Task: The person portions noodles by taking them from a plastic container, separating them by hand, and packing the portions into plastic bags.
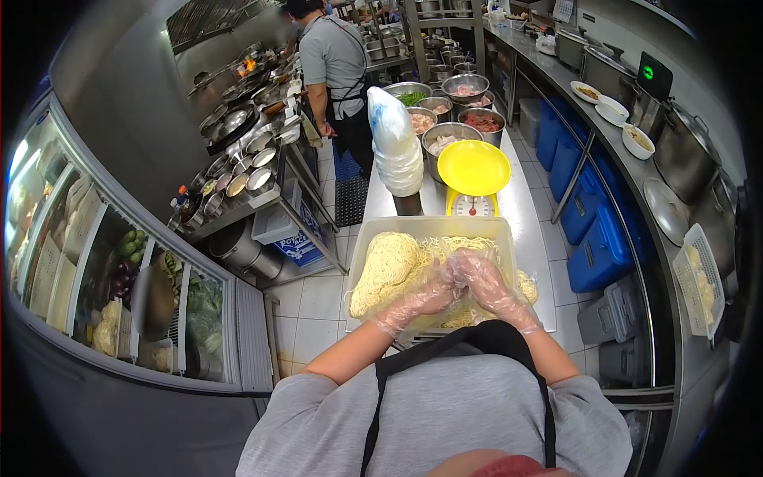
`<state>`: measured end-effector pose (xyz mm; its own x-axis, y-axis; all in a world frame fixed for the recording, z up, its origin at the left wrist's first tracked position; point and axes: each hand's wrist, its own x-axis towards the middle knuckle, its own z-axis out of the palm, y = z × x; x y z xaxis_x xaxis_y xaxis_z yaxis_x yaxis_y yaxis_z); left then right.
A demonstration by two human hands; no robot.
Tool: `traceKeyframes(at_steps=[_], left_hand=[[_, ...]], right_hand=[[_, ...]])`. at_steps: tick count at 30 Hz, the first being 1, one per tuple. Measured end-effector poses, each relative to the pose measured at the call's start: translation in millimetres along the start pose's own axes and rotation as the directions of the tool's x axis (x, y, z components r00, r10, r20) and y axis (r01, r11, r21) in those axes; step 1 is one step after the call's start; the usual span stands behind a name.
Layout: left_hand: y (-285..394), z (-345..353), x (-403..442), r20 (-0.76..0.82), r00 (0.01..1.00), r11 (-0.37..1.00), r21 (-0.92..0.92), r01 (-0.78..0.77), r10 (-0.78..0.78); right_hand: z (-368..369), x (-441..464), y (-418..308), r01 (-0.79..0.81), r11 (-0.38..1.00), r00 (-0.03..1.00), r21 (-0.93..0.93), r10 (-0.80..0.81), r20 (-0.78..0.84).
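Note:
A translucent plastic bin [509,230] on the steel table holds pale yellow noodles [387,266], heaped highest on its left side. Over the noodles, my left hand [427,296] and my right hand [483,278] meet, both in clear plastic gloves. Their fingers are curled in and touch each other; whatever lies between them is hidden. Just behind the bin stands a dial scale [474,205] with a round yellow pan [474,168] on top. Left of the scale rises a tall stack of white rounds wrapped in plastic [395,147], on a dark cylindrical base.
Steel bowls of raw meat [482,121] and chopped greens [411,97] crowd the table's far end. A co-worker [334,71] stands beyond, by the stove [238,95]. A glass-front fridge [135,278] flanks my left; a steel counter [636,171] with pots runs along my right.

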<state>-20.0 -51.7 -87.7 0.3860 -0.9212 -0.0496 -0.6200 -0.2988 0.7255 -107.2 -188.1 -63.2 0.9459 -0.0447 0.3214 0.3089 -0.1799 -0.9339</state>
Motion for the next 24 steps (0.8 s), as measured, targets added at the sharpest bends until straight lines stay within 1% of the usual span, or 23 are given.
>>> traceKeyframes(at_steps=[1, 2, 4, 5, 7, 8, 9, 10, 11, 12, 13, 14, 15, 16, 17, 18, 19, 20, 21, 22, 23, 24], left_hand=[[-3, 2, 2, 0.011, 1.000, 1.000, 0.006, 0.018, -0.018], [-6, 3, 3, 0.023, 0.999, 0.999, 0.013, 0.036, -0.036], [-1, 0, 2, 0.052, 0.998, 0.995, 0.099, 0.031, -0.037], [1, -2, 1, 0.064, 0.997, 0.992, 0.127, 0.028, -0.036], [8, -16, 3, 0.224, 0.974, 0.996, 0.078, -0.047, 0.028], [13, -24, 1, 0.233, 0.972, 0.996, 0.078, -0.053, 0.033], [20, -33, -5, 0.200, 0.979, 0.995, -0.098, -0.008, 0.028], [23, -38, -7, 0.166, 0.986, 0.962, -0.270, 0.032, 0.014], [10, -29, -8, 0.169, 0.986, 0.963, -0.269, 0.031, 0.016], [-14, -13, -10, 0.002, 0.946, 0.859, 0.419, -0.296, 0.325], [-14, -13, -10, 0.084, 0.775, 0.266, 0.912, -0.314, 0.626], [-12, -8, -8, 0.086, 0.774, 0.263, 0.912, -0.315, 0.628], [17, -10, -10, -0.071, 0.911, 0.704, 0.660, -0.263, 0.407], [33, -9, -9, -0.095, 0.989, 0.963, 0.257, -0.087, 0.115], [23, -1, -5, -0.093, 0.989, 0.964, 0.252, -0.089, 0.116], [3, 10, -1, -0.100, 0.991, 0.976, 0.210, -0.064, 0.086], [-3, 12, 0, -0.106, 0.993, 0.985, 0.170, -0.038, 0.057], [-9, 16, 0, -0.106, 0.993, 0.985, 0.170, -0.034, 0.052], [-9, 17, -1, -0.126, 0.991, 0.977, 0.212, -0.019, 0.047], [-9, 16, -1, -0.148, 0.988, 0.967, 0.256, -0.007, 0.046], [-10, 16, -1, -0.148, 0.988, 0.967, 0.255, -0.005, 0.045], [-9, 14, 0, -0.119, 0.992, 0.966, 0.257, -0.010, 0.042]], right_hand=[[2, 0, 6, -0.008, 0.995, 1.000, 0.097, 0.010, -0.025], [0, 0, 8, -0.007, 0.995, 1.000, 0.097, 0.009, -0.026], [-4, -1, -6, -0.035, 0.999, 0.998, -0.003, 0.035, 0.044], [-7, 0, -8, -0.038, 0.999, 0.998, -0.004, 0.038, 0.039], [-15, 5, -13, 0.135, 0.988, 0.980, -0.079, -0.122, 0.156], [-18, 8, -17, 0.132, 0.988, 0.982, -0.081, -0.119, 0.147], [-19, 9, -20, 0.058, 0.998, 0.990, -0.032, -0.054, 0.129], [-20, 10, -23, -0.013, 1.000, 0.993, 0.020, 0.010, 0.116], [-20, 7, -24, -0.012, 1.000, 0.994, 0.020, 0.010, 0.112], [-21, 4, -24, -0.021, 0.999, 0.995, 0.049, 0.016, 0.098], [-20, 2, -24, -0.026, 0.997, 0.996, 0.079, 0.020, 0.083], [-19, 0, -26, -0.024, 0.997, 0.997, 0.078, 0.018, 0.081], [-17, -3, -28, -0.017, 0.995, 0.997, 0.093, 0.010, 0.078], [-16, -6, -29, -0.010, 0.994, 0.997, 0.108, 0.003, 0.073], [-15, -6, -21, 0.049, 0.999, 0.996, 0.013, -0.050, 0.079], [-12, -8, -14, 0.047, 0.999, 0.996, 0.014, -0.048, 0.079], [-8, -9, -8, 0.031, 0.998, 0.999, 0.051, -0.032, 0.031], [-3, -11, -5, 0.012, 0.996, 1.000, 0.093, -0.011, -0.014], [-2, -11, -4, 0.011, 0.995, 1.000, 0.095, -0.010, -0.011], [-1, -10, -4, 0.093, 0.996, 0.995, 0.007, -0.092, -0.040], [0, -11, -3, 0.168, 0.982, 0.983, -0.082, -0.173, -0.063], [0, -12, -2, 0.164, 0.983, 0.984, -0.080, -0.170, -0.063]])
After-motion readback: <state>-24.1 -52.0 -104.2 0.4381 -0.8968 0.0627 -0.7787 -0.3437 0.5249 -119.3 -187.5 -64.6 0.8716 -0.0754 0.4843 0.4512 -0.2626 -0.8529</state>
